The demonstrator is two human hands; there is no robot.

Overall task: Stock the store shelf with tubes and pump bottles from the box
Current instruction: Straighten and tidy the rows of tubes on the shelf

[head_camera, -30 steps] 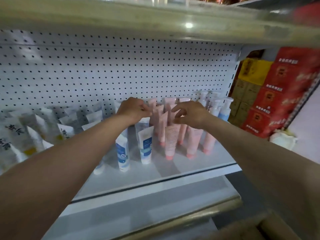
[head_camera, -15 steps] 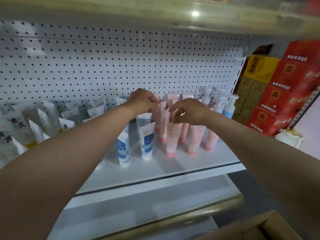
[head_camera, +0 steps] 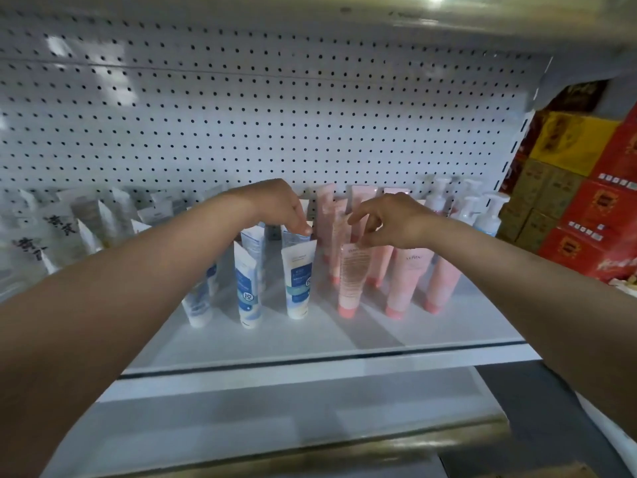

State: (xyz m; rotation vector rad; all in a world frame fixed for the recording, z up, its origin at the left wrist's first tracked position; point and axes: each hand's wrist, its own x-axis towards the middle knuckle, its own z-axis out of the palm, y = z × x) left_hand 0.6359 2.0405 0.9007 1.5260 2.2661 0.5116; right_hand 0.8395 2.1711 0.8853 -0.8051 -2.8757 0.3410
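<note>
Behind the goods, a white pegboard (head_camera: 275, 115) is seen closing off the back of the shelf (head_camera: 310, 334), and red and yellow cartons (head_camera: 586, 188) are stacked just beyond its right end. White pouches (head_camera: 62, 232) with black lettering are ranged along the left of the shelf, partly hidden by the left forearm. Blue-and-white tubes (head_camera: 298, 281) are stood upright on their caps at centre, their crimped ends pointing up; pink tubes (head_camera: 351, 277) are stood the same way just to their right, several leaning slightly back, long axes near vertical. White pump bottles (head_camera: 472, 208) are set upright at the far right, near the pegboard, nozzles on top.

Both arms are stretched across the front of the shelf, blocking part of the rows. The left hand (head_camera: 275, 205) is held over the blue-and-white tubes, fingers angled down, tips at the crimped top of a rear tube; whether it is gripped cannot be told. The right hand (head_camera: 389, 219) is held over the pink tubes with fingers loosely curled, thumb and fingertips at the top of the front tube; a firm pinch cannot be confirmed.
</note>
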